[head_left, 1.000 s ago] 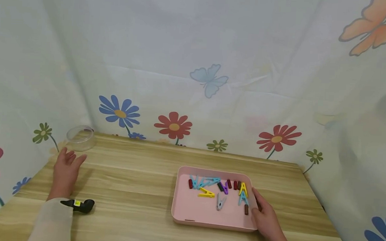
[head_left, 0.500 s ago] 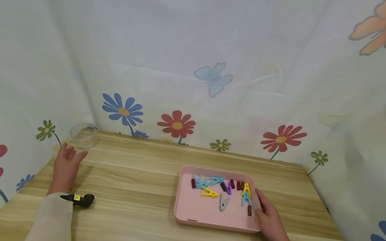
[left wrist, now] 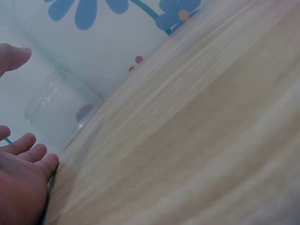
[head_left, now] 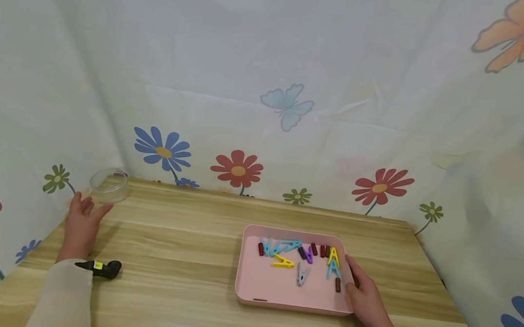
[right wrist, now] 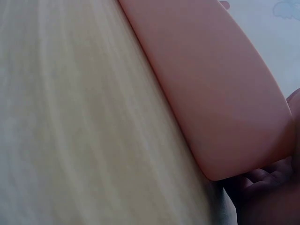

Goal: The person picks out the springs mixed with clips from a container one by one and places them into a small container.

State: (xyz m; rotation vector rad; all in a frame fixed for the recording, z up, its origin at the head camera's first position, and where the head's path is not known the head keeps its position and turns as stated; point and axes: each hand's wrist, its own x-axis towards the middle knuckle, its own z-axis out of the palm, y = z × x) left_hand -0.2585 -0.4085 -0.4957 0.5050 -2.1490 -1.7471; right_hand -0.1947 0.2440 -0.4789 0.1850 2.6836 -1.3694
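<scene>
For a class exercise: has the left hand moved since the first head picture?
Yes, slightly: in the head view, the left hand sits farther left of the fully visible blue flower.

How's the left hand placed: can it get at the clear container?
Probably yes: the left hand is close to the clear container, with nothing visible blocking the way between them.

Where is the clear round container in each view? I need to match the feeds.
Head: the clear round container is at the left, a little below mid-height, just beyond the left hand.
Left wrist: left side, slightly above mid-height, beyond the fingers.
Right wrist: not in it.
Shared landmark: the wood-grain tabletop, in all three.
</scene>
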